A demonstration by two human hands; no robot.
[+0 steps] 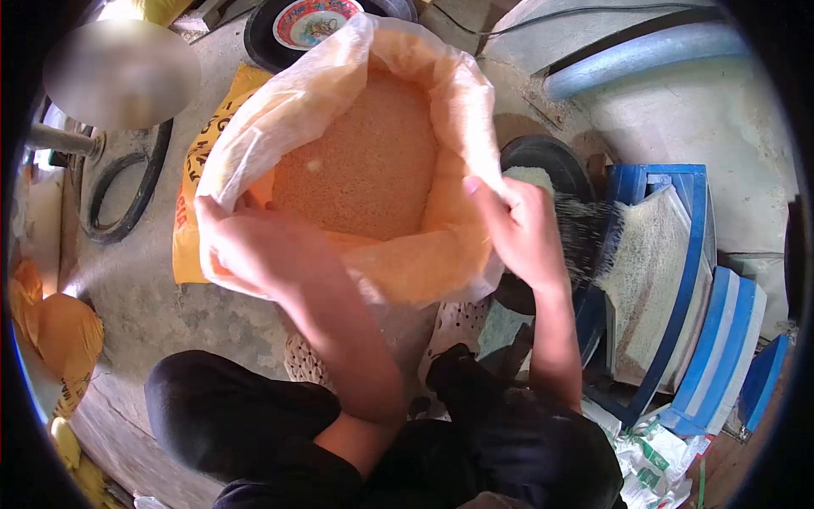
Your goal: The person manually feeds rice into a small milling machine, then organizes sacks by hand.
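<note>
A large translucent sack (441,110) stands open before me, filled with fine orange-tan grain (365,161). My left hand (254,246) grips the sack's near left rim, fingers curled over the folded plastic. My right hand (517,229) holds the right rim, thumb inside the opening. Both hands keep the mouth of the sack spread wide. My knees in dark clothing are below the sack.
To the right, a blue machine chute (678,280) pours pale grain into a black basin (551,157). A patterned plate (314,21) lies on a black tyre behind the sack. A black rubber ring (127,204) lies left, an orange bag (59,339) at far left.
</note>
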